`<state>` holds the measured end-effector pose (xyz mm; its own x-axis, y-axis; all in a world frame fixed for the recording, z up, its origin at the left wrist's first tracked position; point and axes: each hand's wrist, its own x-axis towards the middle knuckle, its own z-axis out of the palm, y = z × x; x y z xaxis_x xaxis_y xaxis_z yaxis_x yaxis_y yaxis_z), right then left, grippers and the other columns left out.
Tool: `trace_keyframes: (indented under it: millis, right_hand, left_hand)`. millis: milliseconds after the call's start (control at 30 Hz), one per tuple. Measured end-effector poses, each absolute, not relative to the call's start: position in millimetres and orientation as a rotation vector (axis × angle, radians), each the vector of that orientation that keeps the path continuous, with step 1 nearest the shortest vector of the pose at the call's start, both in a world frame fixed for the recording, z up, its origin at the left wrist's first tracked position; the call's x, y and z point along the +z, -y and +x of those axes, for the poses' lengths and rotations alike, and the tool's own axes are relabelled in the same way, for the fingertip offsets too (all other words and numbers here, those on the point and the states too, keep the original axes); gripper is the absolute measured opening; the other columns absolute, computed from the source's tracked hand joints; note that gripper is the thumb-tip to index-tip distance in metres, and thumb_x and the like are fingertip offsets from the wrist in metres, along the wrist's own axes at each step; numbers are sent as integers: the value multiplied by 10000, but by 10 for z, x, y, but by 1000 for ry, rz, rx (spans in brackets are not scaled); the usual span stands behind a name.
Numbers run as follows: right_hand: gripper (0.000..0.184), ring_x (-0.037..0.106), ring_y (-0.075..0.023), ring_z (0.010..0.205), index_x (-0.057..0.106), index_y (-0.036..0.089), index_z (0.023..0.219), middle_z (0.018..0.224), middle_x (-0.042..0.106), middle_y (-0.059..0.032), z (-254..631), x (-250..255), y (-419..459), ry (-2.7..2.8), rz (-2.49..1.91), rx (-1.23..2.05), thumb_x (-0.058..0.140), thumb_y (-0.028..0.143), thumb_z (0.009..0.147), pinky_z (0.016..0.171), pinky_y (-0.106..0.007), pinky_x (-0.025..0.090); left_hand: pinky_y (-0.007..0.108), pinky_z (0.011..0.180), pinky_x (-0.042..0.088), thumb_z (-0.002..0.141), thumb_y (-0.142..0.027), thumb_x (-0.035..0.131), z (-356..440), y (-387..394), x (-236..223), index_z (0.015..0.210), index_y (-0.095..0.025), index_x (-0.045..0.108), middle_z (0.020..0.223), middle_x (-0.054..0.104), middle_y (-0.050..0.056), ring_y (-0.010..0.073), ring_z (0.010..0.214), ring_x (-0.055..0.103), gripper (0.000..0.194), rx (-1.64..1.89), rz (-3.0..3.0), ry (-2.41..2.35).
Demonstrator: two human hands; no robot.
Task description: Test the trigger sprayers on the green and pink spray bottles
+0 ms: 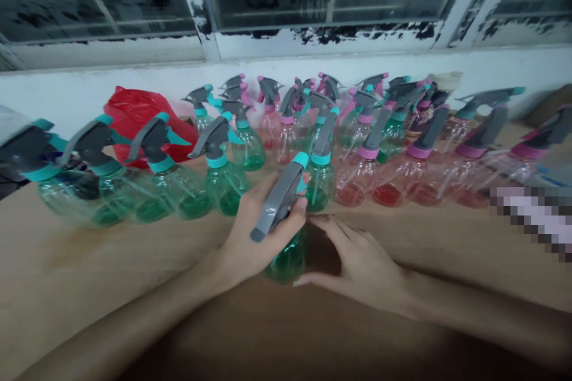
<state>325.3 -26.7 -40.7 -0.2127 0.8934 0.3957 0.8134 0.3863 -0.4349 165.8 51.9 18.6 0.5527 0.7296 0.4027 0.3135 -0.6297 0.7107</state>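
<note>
A green spray bottle [286, 259] with a grey trigger head and teal collar stands on the wooden table [89, 274] right in front of me. My left hand [254, 232] is wrapped round its neck, just under the trigger head. My right hand [357, 262] is cupped against the bottle's right side, fingers curved and touching the body. Behind them stand several green spray bottles [223, 181] in a row to the left and several pink-red ones [393, 181] to the right.
A crumpled red plastic bag [134, 113] lies at the back left by the white wall [67, 92]. More bottles crowd the back row under the window. A blurred-out patch [531, 217] covers something at the right edge.
</note>
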Motion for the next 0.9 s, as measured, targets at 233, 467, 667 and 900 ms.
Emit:
trace_keyframes:
  millis: [233,467,667,900]
  right_hand:
    - [598,570,-253,985,467,168,1130,1042,599,-101,2942,-217,142,1959,-1359,214,637,548,701,801,-396,483]
    - [355,565,-265,845,514,142,900,866,595,-107,2820,-81,-33,2055,-1497,-98,551,475,782,723,-412,458]
    - [571,544,-319,980,512,93,1043,994,599,-169,2761,-13,-242,2054,-1702,-227,550,582,752,741,-415,470]
    - [752,546,-365,989,435,48,1193,993,604,-213,2686,8,-472,1916,-1897,-248,574,605,708,655,-430,481]
  left_hand:
    - [354,801,496,797,-369,606,1561,-475,238,1107,-210,513,993,628,33,204,897,613,361,869,2263,-743]
    - [439,1023,351,810,-385,591,1090,-529,110,1322,-265,303,1344,423,70,244,1217,420,600,786,2317,-765]
    - [371,959,439,872,-358,506,615,-425,-89,1198,-319,400,1249,491,9,190,1123,508,345,705,2183,-934]
    - [400,854,484,866,-341,480,429,-335,-171,1114,-317,461,1129,566,-1,206,970,588,250,462,2265,-1025]
